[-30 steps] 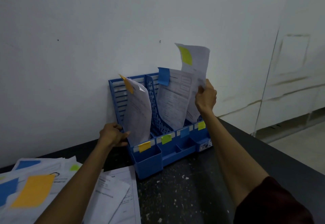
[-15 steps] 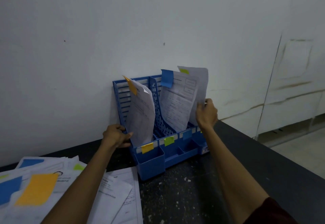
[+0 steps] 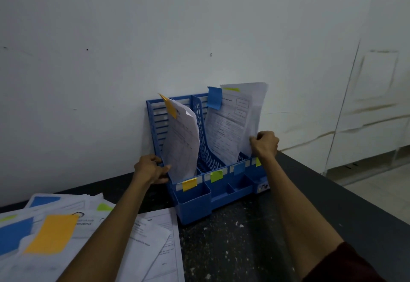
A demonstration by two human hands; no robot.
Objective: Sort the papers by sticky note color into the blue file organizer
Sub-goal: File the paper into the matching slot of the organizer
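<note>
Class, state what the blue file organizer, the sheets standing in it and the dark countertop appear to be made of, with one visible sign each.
Blue file organizer: likely moulded plastic, slightly glossy; uniform colour, slotted walls. Sheets: thin printed paper, matte; they curl and bend. Countertop: dark speckled, probably stone or laminate; unclear which.

Person is wearing a dark maroon sleeve point(image 3: 346, 266), ending well back from the right hand point(image 3: 265, 145); forearm point(image 3: 295, 204) between is showing bare.
</note>
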